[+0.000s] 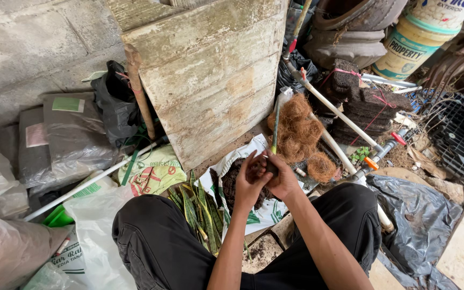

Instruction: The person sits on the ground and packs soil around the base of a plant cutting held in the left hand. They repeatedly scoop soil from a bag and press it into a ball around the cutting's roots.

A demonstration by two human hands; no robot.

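The person's knees (189,241) in black trousers are filling the near edge, and just past them both hands are meeting over an open soil bag (232,188). The left hand (249,182) is cupping the base of a long green leaf (275,126), fingers curled round it, while the right hand (284,180) is pinching the same base, so both grips are closed on the leaf (what lies between the palms is hidden). The leaf is standing nearly upright, its tip reaching toward the wooden board (210,75). More striped leaves (197,212) are lying beside the bag, with coconut fibre (302,134) behind. Working low on the stem, supporting it without bending, seems the careful way.
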